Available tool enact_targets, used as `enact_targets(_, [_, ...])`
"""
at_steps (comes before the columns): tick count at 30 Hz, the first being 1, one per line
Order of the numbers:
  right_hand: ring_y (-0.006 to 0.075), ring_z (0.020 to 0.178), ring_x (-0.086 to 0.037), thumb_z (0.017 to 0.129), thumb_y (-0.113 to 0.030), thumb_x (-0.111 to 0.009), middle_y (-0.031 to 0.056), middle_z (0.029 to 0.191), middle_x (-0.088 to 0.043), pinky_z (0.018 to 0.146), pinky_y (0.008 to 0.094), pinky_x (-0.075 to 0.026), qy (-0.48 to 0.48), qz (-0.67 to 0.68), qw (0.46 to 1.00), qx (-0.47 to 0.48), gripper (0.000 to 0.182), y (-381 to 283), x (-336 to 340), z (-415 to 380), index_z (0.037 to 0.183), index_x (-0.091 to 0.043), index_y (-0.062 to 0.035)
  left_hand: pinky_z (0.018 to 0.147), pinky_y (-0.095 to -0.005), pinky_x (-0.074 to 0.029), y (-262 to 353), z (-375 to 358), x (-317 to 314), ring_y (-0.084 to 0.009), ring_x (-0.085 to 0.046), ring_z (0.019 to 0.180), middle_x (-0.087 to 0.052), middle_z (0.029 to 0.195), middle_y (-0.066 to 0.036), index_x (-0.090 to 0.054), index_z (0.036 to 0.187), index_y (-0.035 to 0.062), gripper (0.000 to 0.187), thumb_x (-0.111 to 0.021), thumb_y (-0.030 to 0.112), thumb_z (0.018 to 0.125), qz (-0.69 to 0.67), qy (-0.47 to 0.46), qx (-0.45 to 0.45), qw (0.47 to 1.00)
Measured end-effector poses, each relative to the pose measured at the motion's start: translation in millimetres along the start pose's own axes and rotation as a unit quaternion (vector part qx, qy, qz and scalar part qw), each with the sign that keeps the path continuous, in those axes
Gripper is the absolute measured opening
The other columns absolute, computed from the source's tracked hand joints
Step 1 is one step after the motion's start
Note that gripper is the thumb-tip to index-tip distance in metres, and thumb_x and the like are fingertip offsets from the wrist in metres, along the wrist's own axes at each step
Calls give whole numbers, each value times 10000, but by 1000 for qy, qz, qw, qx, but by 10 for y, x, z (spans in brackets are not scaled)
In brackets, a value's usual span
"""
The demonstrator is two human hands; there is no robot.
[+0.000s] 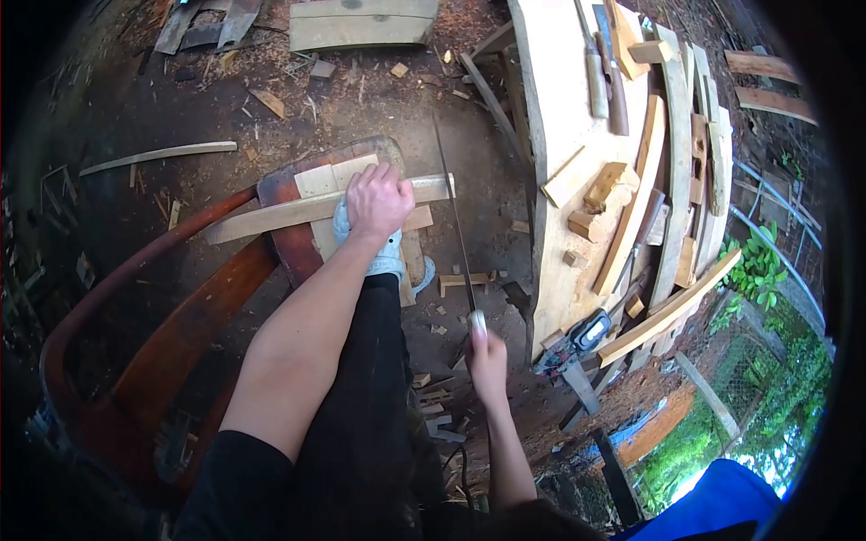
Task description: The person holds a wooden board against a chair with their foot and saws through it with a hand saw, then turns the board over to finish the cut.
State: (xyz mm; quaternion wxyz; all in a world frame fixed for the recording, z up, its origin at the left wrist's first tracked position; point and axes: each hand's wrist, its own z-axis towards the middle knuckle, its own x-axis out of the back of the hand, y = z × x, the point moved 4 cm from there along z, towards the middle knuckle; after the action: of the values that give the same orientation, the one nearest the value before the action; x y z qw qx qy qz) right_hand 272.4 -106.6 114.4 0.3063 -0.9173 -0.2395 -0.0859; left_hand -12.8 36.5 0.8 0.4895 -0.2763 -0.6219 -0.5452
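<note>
My left hand [379,200] is closed over a curved wooden strip [271,219], pressing it onto a worn reddish-brown wooden seat [293,257]. Light wood pieces [317,183] lie between strip and seat. A light-blue shoe [390,259] on my foot rests on the seat, partly hidden under that hand. Down at the right, my right hand [487,359] is wrapped around the pale handle of a handsaw [460,239]. Its long narrow blade points away from me and crosses the right end of the strip in this view.
To the right stands a workbench [548,99] bearing chisels [597,86], cut wood blocks [613,185], long curved strips [636,194] and a dark device [591,332]. A curved red-brown wooden frame [68,316] extends left from the seat. Offcuts and shavings litter the ground.
</note>
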Motion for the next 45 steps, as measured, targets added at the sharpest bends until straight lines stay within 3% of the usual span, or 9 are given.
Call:
enact_targets(3, [160,666,-505,1075,-502,-552,97,637,-495,635,376,-432,33,8,997,69,605,-473,-454,1061,797,-554,36,730,-466,-525,28,5,15,-303,-670,799,-663,788,-101,-629,722,65,119,-624,164,788,-7,-2,0,1000])
enact_targets(5, [237,689,-597,1057,-551,-550,154,663,-577,687,415,-478,41,-4,999,10,642,-770,-598,1471,827,-608,46,726,-467,-524,14,28,32,-303,-670,799,-662,787,-100,-629,721,67,117,-625,162,788,-2,-6,-2,1000])
enact_targets(11, [383,777,-669,1022,-607,-560,250,784,-680,794,474,-515,83,-20,996,32,664,-731,-647,1378,939,-666,43,713,-471,-527,37,-3,-18,-305,-667,778,-658,766,-101,-624,716,72,99,-619,145,784,14,5,-13,1000])
enact_targets(17, [269,654,-594,1086,-364,-551,162,685,-591,648,416,-471,56,-8,995,80,420,-503,-333,387,945,-621,25,705,-472,-523,33,-1,-33,-305,-663,766,-661,768,-103,-626,723,72,84,-613,137,776,18,10,-17,1000])
enact_targets(23, [117,616,-510,1073,-275,-566,57,653,-529,583,338,-410,15,13,999,-38,329,-115,150,-1175,906,-590,8,708,-464,-523,30,-18,3,-297,-664,776,-647,759,-101,-622,722,69,90,-614,141,776,10,6,-2,1000])
enact_targets(28, [120,630,-497,1081,-263,-549,61,659,-516,590,342,-408,7,-43,999,14,338,-340,1,-651,894,-582,16,702,-454,-511,26,-12,-4,-289,-658,772,-633,756,-94,-605,702,70,107,-621,148,775,-3,19,-12,1000])
enact_targets(30, [239,612,-496,1089,-339,-552,153,664,-532,641,441,-443,32,-67,991,108,425,-354,-268,64,904,-594,40,700,-453,-509,52,-34,-21,-289,-657,771,-631,755,-92,-604,700,70,109,-622,148,774,-13,19,-9,1000])
enact_targets(37, [270,652,-574,1079,-465,-547,198,693,-597,679,442,-477,66,-39,996,46,565,-628,-551,891,898,-642,62,701,-448,-510,16,-26,-1,-288,-656,772,-640,773,-86,-617,708,71,100,-638,150,766,-14,19,-12,1000])
enact_targets(45, [145,542,-494,1107,-445,-499,40,589,-502,535,359,-402,30,48,998,8,582,-680,-409,347,743,-543,6,711,-439,-513,6,17,-3,-278,-660,774,-638,770,-84,-623,709,72,104,-645,154,770,9,28,-13,999])
